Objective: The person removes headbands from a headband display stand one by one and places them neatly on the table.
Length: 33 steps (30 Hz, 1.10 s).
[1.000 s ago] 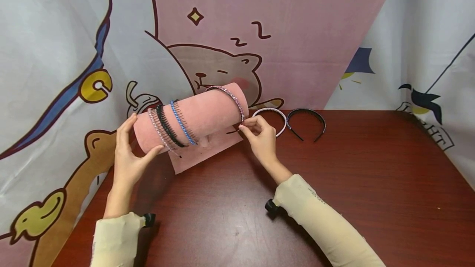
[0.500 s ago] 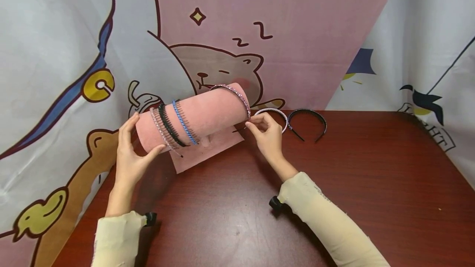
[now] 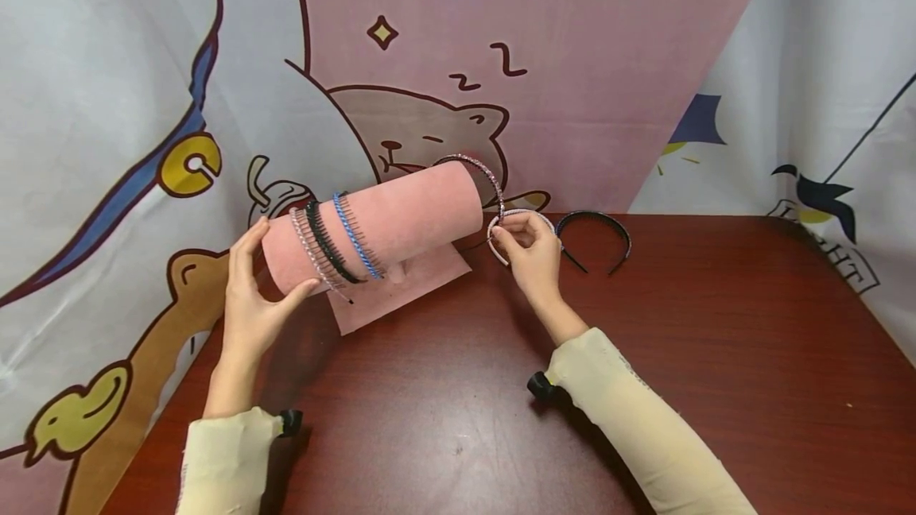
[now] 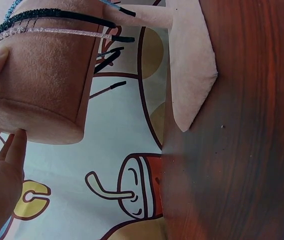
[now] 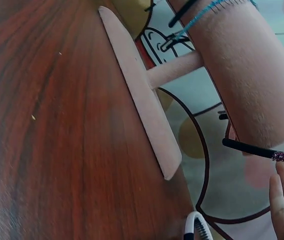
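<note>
A pink velvety headband stand (image 3: 415, 209) has a padded roll on a post above a flat base (image 4: 192, 65). Its left end is held by my left hand (image 3: 250, 300), thumb in front and fingers at the end face. Three toothed headbands sit round the roll's left half: a pale pink one (image 3: 308, 249), a black one (image 3: 325, 245) and a blue one (image 3: 355, 237). My right hand (image 3: 533, 257) pinches one arm of a pinkish glitter headband (image 3: 490, 175) at the roll's right end. In the right wrist view, that headband's black tip (image 5: 247, 148) extends past my fingers (image 5: 280, 200).
On the dark wooden table (image 3: 458, 420), a white headband (image 3: 498, 247) lies behind my right hand, partly covered by it. A dark headband (image 3: 594, 214) lies to its right. A printed cloth backdrop (image 3: 572, 102) hangs close behind the stand.
My right hand has moved right, drawing the glitter headband along the roll to its right end, now partly beyond it. My left hand keeps its hold on the stand.
</note>
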{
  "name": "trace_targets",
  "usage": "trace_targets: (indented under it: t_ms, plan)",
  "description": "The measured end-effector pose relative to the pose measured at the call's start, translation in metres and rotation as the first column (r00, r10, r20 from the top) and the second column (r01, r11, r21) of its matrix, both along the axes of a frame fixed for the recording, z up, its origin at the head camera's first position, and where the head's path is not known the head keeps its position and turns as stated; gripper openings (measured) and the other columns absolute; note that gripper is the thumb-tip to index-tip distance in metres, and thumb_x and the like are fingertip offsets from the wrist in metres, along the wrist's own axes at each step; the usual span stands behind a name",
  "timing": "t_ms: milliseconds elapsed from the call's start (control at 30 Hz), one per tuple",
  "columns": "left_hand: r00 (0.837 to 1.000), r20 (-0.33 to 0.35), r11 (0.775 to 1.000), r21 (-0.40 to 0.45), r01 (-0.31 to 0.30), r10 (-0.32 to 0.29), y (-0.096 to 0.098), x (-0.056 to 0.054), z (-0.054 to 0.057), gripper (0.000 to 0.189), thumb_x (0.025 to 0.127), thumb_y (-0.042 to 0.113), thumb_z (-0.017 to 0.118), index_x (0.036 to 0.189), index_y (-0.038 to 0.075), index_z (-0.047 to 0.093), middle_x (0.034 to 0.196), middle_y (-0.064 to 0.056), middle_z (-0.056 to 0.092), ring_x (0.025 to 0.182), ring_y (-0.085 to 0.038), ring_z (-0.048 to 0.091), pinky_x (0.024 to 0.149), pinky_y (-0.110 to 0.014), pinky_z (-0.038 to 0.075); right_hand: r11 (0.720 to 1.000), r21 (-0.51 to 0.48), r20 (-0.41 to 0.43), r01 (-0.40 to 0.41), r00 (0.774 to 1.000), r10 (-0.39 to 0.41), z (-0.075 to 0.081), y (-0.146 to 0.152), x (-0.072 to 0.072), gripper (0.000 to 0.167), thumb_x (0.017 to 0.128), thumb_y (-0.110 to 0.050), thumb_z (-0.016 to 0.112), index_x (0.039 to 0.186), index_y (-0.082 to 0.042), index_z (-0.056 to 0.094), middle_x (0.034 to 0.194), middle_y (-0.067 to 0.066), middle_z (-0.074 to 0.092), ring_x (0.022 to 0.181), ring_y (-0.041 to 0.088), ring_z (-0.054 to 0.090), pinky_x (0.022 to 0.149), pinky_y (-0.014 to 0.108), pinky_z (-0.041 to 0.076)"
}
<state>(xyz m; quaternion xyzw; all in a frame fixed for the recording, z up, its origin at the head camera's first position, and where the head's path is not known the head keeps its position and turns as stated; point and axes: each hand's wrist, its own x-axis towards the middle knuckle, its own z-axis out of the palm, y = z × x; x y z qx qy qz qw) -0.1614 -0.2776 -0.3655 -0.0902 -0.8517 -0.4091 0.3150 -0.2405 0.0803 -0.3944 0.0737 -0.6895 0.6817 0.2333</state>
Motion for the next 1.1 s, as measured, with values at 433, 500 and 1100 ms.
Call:
trace_targets:
  t_ms: [433,500,1100]
  plan:
    - [0.998,-0.057,0.999,-0.005,0.034,-0.034,0.025,0.017,0.026,0.093,0.066,-0.011,0.083,0.148,-0.002,0.039,0.153,-0.024,0.038,0.146,-0.017,0.033,0.116,-0.015,0.023,0.997,-0.001,0.041,0.071,0.997,-0.071,-0.003,0.028,-0.010,0.019,0.086,-0.001,0.074,0.100,0.009,0.067,0.093,0.025,0.071,0.068,0.000,0.068,0.067,0.022,0.059]
    - [0.998,-0.056,0.999,-0.006,0.034,-0.034,0.024,0.017,0.026,0.094,0.067,-0.010,0.084,0.148,-0.001,0.039,0.154,-0.024,0.038,0.146,-0.018,0.033,0.116,-0.015,0.023,0.996,-0.010,0.057,0.084,0.995,-0.083,-0.003,0.033,-0.010,0.019,0.086,-0.001,0.074,0.100,0.010,0.067,0.092,0.023,0.071,0.068,0.002,0.069,0.067,0.022,0.060]
    - [0.998,-0.058,1.000,-0.003,0.022,-0.022,0.022,0.018,0.024,0.095,0.066,-0.011,0.084,0.149,0.001,0.039,0.154,-0.021,0.039,0.146,-0.015,0.033,0.116,-0.015,0.023,0.986,-0.094,0.140,0.138,0.982,-0.124,0.011,0.097,0.005,0.015,0.084,0.008,0.071,0.097,0.015,0.069,0.068,-0.009,0.072,0.057,0.001,0.069,0.058,0.017,0.056]
